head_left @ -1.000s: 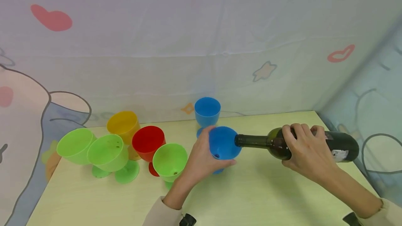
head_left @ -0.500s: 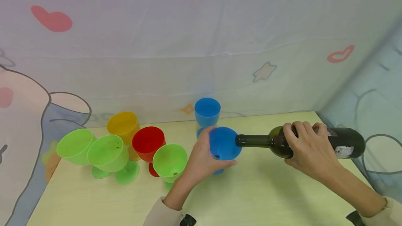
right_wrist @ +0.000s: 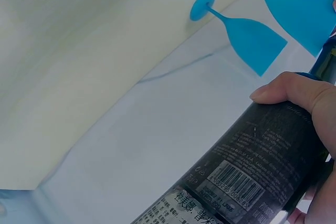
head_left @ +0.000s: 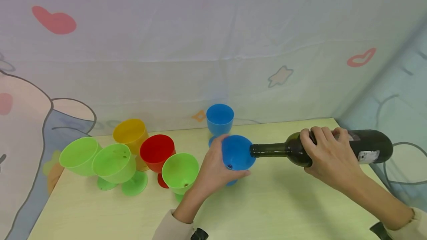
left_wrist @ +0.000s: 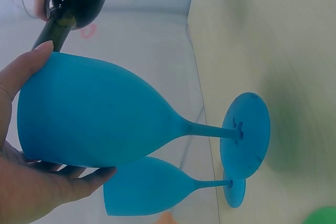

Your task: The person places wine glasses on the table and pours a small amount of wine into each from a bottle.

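Centre: left hand (head_left: 211,167) grips one of two blue plastic goblets (head_left: 237,155); right hand (head_left: 330,160) grips one dark-green glass bottle (head_left: 296,150).

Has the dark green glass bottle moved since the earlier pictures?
Yes. In the head view, the base of the dark green glass bottle has shifted right and slightly up relative to the flat, pale yellow table; its mouth has barely moved.
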Motion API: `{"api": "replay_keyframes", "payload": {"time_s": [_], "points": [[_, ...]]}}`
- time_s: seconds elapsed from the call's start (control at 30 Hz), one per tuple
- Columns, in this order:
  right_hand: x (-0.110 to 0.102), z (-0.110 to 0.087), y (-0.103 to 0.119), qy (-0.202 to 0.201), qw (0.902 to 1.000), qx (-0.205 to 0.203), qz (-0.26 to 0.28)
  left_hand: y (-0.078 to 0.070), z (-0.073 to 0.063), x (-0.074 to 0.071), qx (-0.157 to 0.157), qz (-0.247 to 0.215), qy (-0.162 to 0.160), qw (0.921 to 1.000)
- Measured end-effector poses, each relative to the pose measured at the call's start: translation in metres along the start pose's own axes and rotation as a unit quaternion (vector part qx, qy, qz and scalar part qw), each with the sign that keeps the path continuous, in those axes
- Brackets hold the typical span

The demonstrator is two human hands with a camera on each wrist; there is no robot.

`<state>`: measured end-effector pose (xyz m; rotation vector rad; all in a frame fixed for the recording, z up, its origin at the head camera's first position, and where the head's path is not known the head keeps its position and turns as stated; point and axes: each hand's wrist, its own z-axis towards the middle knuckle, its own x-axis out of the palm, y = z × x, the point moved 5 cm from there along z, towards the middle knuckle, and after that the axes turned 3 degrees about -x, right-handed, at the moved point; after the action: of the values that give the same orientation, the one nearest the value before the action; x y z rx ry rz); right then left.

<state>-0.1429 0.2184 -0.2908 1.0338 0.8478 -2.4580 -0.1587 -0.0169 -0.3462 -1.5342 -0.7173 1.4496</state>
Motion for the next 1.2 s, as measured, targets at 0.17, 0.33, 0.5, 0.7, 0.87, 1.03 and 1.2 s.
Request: {"api": "replay_keyframes", "payload": {"time_s": [0.17,0.33,0.5,0.7,0.87,1.03,1.2], "points": [[-0.0018,0.0012,-0.0011,-0.002,1.0000,-0.003,-0.002,0.0002,0.0002,0.0004,0.002,0.000,0.000,1.0000],[-0.0032,0.0020,-0.0020,-0.001,1.0000,-0.006,-0.003,-0.0012,-0.0003,0.0008,0.005,0.001,-0.001,1.0000],[-0.0041,0.0031,-0.0025,0.006,0.9999,-0.007,-0.004,-0.0018,-0.0009,0.0014,0.007,0.002,-0.003,1.0000],[-0.0049,0.0044,-0.0024,0.009,0.9999,-0.010,-0.005,-0.0016,-0.0014,0.0022,0.007,0.004,-0.001,1.0000],[-0.0059,0.0054,-0.0021,0.008,0.9998,-0.016,-0.008,-0.0009,-0.0014,0.0021,0.008,0.003,0.000,1.0000],[-0.0058,0.0059,-0.0020,0.014,0.9996,-0.022,-0.012,0.0001,-0.0014,0.0025,0.006,0.002,0.001,1.0000],[-0.0063,0.0067,-0.0019,0.011,0.9995,-0.025,-0.013,-0.0020,-0.0021,0.0019,0.011,0.000,0.002,0.9999]]}}
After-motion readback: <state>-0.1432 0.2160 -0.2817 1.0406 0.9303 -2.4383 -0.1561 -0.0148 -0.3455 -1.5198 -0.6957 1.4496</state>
